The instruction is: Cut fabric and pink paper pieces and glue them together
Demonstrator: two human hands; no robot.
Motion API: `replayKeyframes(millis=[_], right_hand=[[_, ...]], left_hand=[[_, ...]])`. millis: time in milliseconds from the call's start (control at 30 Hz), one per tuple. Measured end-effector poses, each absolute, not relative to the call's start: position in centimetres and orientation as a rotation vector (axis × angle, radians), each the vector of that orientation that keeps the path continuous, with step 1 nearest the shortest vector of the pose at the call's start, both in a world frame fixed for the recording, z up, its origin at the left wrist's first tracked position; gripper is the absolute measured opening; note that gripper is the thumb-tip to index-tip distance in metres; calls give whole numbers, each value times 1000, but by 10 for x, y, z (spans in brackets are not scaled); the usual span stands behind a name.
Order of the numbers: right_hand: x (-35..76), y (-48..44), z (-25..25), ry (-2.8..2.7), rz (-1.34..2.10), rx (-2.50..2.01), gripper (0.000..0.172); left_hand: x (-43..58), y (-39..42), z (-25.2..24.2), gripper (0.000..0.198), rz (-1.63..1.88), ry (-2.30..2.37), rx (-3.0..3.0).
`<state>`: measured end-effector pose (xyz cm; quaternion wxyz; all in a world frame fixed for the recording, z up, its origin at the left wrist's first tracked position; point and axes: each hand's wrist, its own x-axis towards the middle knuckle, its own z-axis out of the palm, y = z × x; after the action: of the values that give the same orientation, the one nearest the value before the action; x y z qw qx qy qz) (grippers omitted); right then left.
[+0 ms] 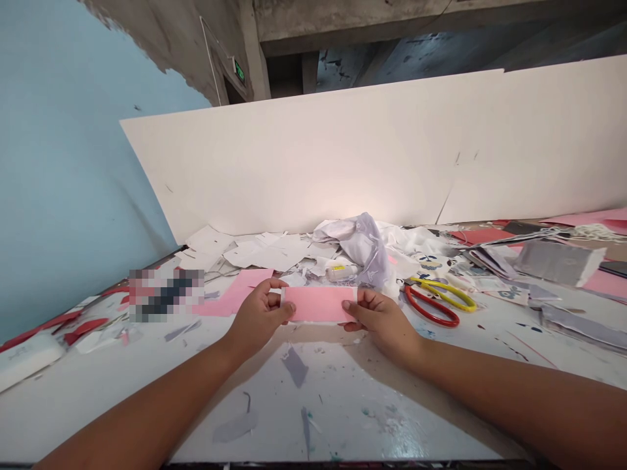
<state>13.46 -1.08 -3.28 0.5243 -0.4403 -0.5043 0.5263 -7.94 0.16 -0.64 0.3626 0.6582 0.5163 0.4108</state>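
Note:
A pink rectangular piece [319, 304] with pale edges is stretched level between my two hands above the white table. My left hand [259, 316] pinches its left end, thumb on the front face. At the right end, my right hand [379, 318] grips it the same way, with the thumb in front and fingers behind. Behind my left hand lies a larger pink sheet [238, 294]. Scissors [441, 301] with one red and one yellow handle rest to the right of my right hand.
White scraps [267, 251] and a crumpled lilac cloth [365, 248] lie along the white board [333, 156] at the back. Grey and patterned pieces [558, 262] are piled at the right. Red scraps [85, 329] lie at the left by the blue wall [73, 163].

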Motion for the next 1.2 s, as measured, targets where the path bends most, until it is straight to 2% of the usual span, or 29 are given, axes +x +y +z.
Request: replayKeyframes(millis=[500,700,933,1067,1200], right_hand=[[131,-14,-33,-1319,1311,-1007,26],[128,-14,-34,-1361,1323,-1001,21],[123,-17,-32,-1300,1314,-1032,23],[121,-20,-29,-1262,1295,-1073,34],[121,-20,-29,-1289,1201,-1134,37]], left_hand=[[-71,-9,1,42,973,1284,1648],[-67,-9,-2,46,993,1430,1694],[-59,-11,-6,47,1025,1443,1658],[-55,-12,-10,49,1061,1467,1640],[-52,-13,-12,53,1094,1465,1617]])
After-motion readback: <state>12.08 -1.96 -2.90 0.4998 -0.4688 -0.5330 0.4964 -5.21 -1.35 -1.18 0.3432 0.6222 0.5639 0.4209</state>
